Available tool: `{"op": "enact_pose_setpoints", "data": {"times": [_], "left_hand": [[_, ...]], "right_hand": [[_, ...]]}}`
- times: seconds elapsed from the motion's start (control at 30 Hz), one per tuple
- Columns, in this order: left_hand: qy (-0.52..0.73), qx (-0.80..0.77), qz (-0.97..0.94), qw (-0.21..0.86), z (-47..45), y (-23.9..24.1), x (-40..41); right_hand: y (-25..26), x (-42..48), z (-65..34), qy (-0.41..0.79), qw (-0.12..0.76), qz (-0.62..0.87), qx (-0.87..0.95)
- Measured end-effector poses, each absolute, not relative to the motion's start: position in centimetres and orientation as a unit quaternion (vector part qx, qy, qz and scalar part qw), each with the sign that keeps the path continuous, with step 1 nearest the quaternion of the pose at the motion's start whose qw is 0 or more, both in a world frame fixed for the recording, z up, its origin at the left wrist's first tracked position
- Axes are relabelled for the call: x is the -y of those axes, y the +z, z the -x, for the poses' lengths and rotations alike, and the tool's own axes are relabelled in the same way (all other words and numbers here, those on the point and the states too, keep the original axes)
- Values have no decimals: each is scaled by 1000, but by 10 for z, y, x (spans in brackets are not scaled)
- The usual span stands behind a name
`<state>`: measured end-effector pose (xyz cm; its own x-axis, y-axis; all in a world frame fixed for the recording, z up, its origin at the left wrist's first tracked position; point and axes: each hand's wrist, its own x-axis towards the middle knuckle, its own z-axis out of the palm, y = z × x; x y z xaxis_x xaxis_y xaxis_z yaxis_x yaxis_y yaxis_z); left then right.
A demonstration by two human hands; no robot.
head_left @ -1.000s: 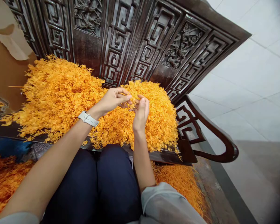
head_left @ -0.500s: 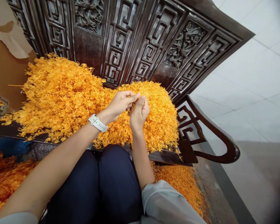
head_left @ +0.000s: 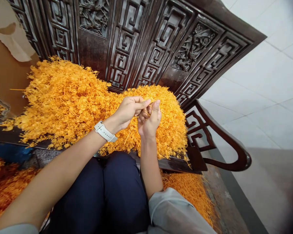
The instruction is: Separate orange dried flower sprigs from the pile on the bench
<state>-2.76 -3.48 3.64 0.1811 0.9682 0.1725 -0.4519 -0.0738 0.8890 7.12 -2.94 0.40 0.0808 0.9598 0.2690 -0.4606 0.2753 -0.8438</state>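
My left hand (head_left: pixel 132 109), with a pale watch strap (head_left: pixel 104 131) at its wrist, pinches thumb to fingers over the right-hand pile. Close against it, my right hand (head_left: pixel 150 123) is closed, thumb up and fingers curled. Between them shows a thin orange plastic sprig (head_left: pixel 147 113), mostly hidden by the fingers. Under and around both hands lies a big pile of orange plastic sprigs (head_left: pixel 172 130). A second, larger heap of the same sprigs (head_left: pixel 65 100) spreads to the left.
The piles lie on a dark carved wooden bench with a tall backrest (head_left: pixel 92 48) and a curved armrest (head_left: pixel 241 159) at right. Torn cardboard (head_left: pixel 17 74) stands at left. Deeper orange heaps (head_left: pixel 190 191) lie below the seat. Pale floor tiles (head_left: pixel 271 81) extend at right.
Both hands have shifted slightly right. My right hand has turned a little, so its curled fingers and a bit of the thin sprig now show.
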Motion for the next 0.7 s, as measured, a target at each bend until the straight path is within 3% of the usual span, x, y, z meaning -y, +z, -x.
{"op": "enact_pose_setpoints", "data": {"times": [0.43, 0.6, 0.7], "left_hand": [[610, -249, -377, 651, 39, 48, 35], [666, -264, -370, 592, 57, 59, 33], [667, -308, -425, 528, 55, 48, 28]], "right_hand": [[2, 27, -88, 603, 663, 178, 407], [-5, 29, -86, 602, 624, 219, 448], [-10, 21, -84, 527, 637, 281, 488]]}}
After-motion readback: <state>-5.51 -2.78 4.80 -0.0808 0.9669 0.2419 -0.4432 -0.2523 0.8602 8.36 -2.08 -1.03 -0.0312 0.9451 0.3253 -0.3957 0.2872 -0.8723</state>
